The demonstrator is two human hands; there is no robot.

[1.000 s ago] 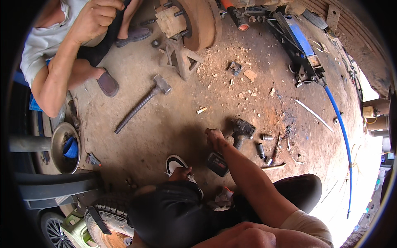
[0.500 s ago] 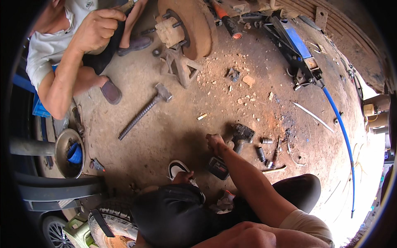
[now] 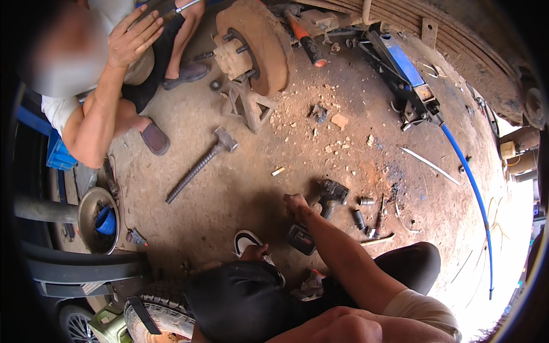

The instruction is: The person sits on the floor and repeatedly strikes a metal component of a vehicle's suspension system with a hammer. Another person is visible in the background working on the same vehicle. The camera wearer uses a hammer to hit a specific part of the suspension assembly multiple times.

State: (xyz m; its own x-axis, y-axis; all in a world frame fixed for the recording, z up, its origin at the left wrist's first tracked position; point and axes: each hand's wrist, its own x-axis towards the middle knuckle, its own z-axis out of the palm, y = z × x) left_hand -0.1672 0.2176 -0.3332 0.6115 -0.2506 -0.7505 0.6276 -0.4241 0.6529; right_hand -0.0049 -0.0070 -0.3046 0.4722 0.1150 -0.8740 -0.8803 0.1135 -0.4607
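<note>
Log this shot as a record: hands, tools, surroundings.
left hand: by the black-and-white shoe, partly hidden
right hand: near the power tool, fingers curled; contents unclear
power tool: crossed by right forearm
sockets: right of power tool
sledgehammer: lying on floor
floor jack: upper right, partly blue
bowl: far left, blue cup inside
co-worker's hand: raised, upper left

The stained floor [image 3: 251,157] carries a hammer [image 3: 197,171], a power tool [image 3: 333,193], sockets [image 3: 358,219] and dirt crumbs [image 3: 339,120].

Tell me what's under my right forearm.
A cordless power tool: its head and battery show on either side of your right forearm; part of its handle is covered.
</note>
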